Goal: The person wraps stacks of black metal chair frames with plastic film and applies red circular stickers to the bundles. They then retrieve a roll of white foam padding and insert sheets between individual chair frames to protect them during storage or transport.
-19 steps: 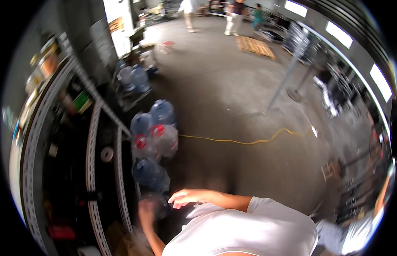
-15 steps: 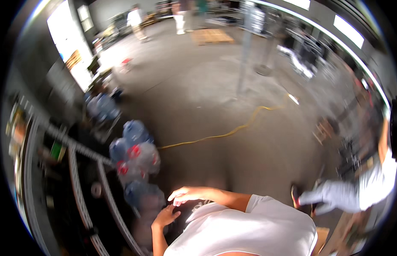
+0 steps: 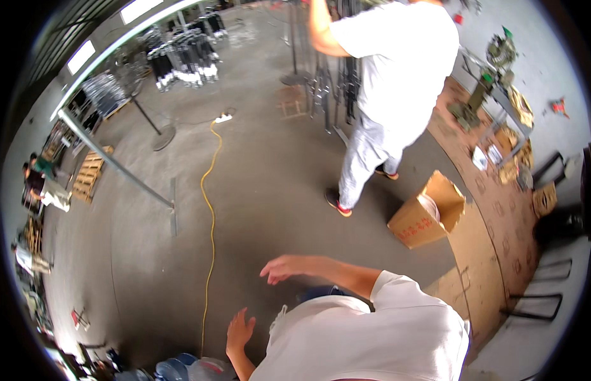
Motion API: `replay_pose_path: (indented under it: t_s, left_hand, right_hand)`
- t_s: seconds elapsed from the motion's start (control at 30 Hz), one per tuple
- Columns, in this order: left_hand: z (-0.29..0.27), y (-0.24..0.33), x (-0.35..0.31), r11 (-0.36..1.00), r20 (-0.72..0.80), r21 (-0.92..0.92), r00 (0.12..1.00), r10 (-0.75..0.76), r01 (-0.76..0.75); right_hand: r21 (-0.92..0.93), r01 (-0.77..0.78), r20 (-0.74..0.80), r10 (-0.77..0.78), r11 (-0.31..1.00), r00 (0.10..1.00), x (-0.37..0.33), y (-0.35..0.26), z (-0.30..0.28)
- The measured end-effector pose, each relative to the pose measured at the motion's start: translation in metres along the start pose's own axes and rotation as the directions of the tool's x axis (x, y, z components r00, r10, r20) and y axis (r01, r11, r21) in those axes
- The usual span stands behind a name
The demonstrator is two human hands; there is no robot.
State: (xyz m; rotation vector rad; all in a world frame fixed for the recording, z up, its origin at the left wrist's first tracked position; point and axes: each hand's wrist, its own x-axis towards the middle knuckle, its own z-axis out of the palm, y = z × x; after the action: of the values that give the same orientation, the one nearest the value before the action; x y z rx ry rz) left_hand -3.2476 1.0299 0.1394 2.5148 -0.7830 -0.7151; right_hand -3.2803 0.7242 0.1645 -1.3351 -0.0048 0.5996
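My left hand point(image 3: 240, 331) is low in the view, held up in front of my white shirt, fingers apart and empty. Farther up, my right hand point(image 3: 281, 269) reaches across to the left with the forearm level, its fingers loosely bent and holding nothing. The two hands are apart from each other and touch no object. Concrete floor point(image 3: 244, 222) lies beyond them. Nearest to my left hand are clear blue plastic bottles point(image 3: 174, 368), large and partly cut off by the lower edge.
A yellow cable point(image 3: 211, 209) runs along the floor to a white power strip point(image 3: 223, 118). A person point(image 3: 397, 76) in white stands ahead by black racks. An open cardboard box point(image 3: 419, 219) stands to the right. A slanting metal post point(image 3: 117, 162) and wooden pallet point(image 3: 92, 173) are left.
My view has swung right, bringing the person and cardboard box toward the middle; the bottles now sit at the lower edge. My hands, close together before, have moved apart.
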Motion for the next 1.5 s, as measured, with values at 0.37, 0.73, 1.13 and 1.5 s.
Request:
replay_pose_path:
  t_s: [0.37,0.73,1.13,1.5]
  left_hand:
    - [-0.021,-0.016,0.149,0.942,0.43,0.132,0.874,0.227,-0.309]
    - [-0.042,0.091,0.269,0.649,0.565,0.073,0.567,0.599,-0.758]
    - [0.023,0.187,0.267,0.681,0.774,-0.081,0.384,0.503,-0.728]
    - [0.151,0.285,0.287,0.731,0.781,0.238,0.573,0.248,-0.64]
  right_hand:
    - [0.293,0.262,-0.529,-0.072,0.92,0.846,-0.069,0.026,0.01]
    - [0.169,0.237,-0.828,0.007,0.957,0.561,-0.066,0.009,0.039]
    - [0.194,0.052,-0.979,0.19,0.98,0.069,-0.209,0.152,-0.039]
    - [0.209,-0.448,-0.946,0.063,0.869,-0.318,-0.425,0.42,-0.323]
